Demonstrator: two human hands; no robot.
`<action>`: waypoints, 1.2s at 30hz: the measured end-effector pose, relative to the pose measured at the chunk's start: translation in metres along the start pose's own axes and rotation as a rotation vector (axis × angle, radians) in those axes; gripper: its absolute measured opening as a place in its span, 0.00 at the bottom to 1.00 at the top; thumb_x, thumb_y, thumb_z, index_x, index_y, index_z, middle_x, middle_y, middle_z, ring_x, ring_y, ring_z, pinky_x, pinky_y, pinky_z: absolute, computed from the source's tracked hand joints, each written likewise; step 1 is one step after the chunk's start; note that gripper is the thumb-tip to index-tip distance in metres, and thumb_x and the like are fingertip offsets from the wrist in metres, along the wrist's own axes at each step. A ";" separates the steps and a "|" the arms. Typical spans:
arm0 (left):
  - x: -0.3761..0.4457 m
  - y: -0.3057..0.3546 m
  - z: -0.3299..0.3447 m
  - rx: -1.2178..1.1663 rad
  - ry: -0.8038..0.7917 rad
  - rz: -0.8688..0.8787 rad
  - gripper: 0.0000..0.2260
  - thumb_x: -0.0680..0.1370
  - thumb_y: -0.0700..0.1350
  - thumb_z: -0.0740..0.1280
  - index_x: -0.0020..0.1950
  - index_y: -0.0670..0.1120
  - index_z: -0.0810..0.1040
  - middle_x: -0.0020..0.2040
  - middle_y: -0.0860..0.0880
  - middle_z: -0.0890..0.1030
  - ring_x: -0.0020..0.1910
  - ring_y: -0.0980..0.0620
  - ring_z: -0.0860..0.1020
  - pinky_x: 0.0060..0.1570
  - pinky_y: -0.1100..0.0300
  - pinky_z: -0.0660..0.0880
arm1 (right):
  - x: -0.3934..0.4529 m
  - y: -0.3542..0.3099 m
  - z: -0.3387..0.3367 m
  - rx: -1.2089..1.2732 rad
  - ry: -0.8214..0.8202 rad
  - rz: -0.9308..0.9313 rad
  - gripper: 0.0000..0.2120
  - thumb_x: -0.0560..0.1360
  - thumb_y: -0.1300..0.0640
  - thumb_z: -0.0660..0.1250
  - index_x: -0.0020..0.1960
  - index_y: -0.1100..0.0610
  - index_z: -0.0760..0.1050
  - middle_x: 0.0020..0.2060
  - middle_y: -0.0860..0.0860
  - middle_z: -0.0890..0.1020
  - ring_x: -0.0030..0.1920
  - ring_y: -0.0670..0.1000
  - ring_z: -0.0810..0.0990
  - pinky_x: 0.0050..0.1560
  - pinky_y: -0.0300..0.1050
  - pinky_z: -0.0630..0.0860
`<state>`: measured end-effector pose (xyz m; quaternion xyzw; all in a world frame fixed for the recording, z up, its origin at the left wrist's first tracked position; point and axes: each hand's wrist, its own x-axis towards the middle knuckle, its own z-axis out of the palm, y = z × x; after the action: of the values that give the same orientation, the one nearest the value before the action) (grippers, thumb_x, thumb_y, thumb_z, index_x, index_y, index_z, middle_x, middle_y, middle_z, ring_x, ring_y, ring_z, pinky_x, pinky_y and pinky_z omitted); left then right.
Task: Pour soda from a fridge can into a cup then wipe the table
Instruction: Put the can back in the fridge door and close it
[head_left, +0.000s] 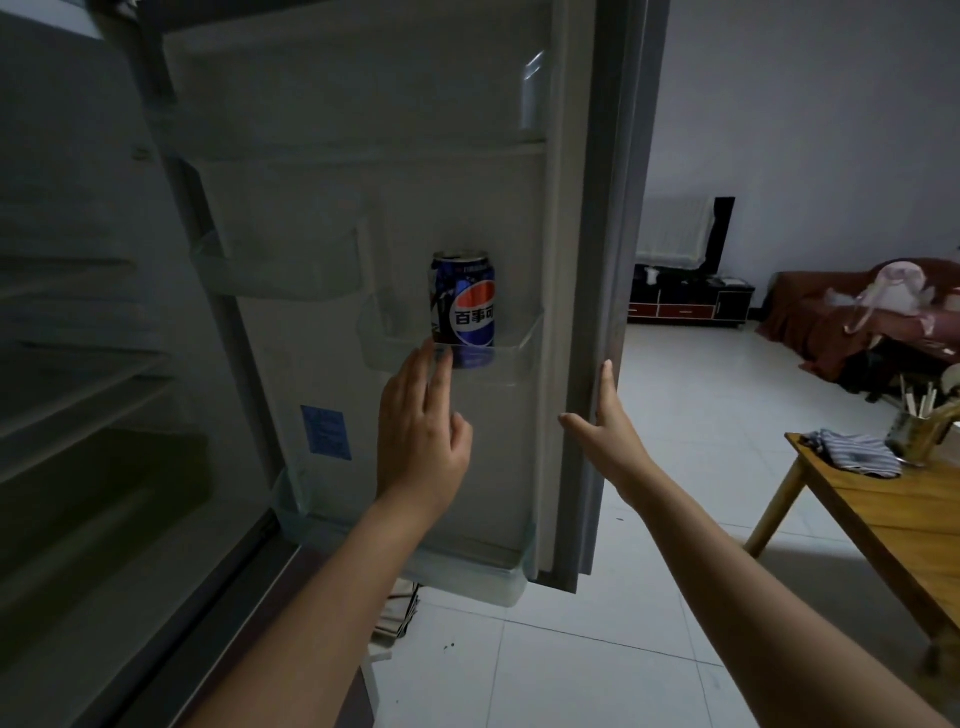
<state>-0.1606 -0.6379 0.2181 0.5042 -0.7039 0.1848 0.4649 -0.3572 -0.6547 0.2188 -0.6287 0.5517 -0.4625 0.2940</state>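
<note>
A clear door shelf (511, 345) at the fridge door's centre holds one upright soda can (464, 306). At four o'clock, a wooden worktop (898, 512) carries a striped cloth (854, 453) and a utensil holder (917, 434) beside it.

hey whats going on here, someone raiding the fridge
A person stands at the open fridge door. Their right hand rests on the door's edge, and their open left hand reaches up toward a blue soda can standing upright in a clear door shelf. The can is not yet gripped.
</note>
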 end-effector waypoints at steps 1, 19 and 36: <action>-0.001 0.001 0.000 -0.004 -0.003 -0.004 0.25 0.72 0.44 0.55 0.69 0.39 0.65 0.69 0.37 0.69 0.67 0.46 0.61 0.64 0.45 0.66 | -0.002 0.000 0.000 -0.002 0.001 0.002 0.40 0.77 0.59 0.62 0.75 0.53 0.36 0.76 0.51 0.41 0.76 0.52 0.45 0.74 0.49 0.50; -0.039 0.018 -0.034 -0.023 0.067 -0.254 0.33 0.74 0.39 0.66 0.75 0.43 0.54 0.75 0.37 0.56 0.73 0.38 0.59 0.70 0.50 0.56 | -0.094 -0.012 0.016 -0.189 0.011 -0.239 0.36 0.76 0.61 0.63 0.76 0.55 0.45 0.76 0.50 0.51 0.75 0.48 0.51 0.73 0.42 0.51; -0.117 0.019 -0.093 -0.017 0.112 -0.481 0.30 0.74 0.37 0.67 0.73 0.40 0.59 0.72 0.39 0.64 0.72 0.43 0.62 0.69 0.53 0.59 | -0.125 -0.022 0.022 -0.005 -0.052 -0.318 0.26 0.77 0.67 0.60 0.72 0.57 0.58 0.65 0.57 0.72 0.64 0.54 0.73 0.61 0.46 0.72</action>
<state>-0.1271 -0.4995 0.1702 0.6423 -0.5381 0.0904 0.5382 -0.3235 -0.5324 0.1971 -0.7206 0.4385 -0.4856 0.2297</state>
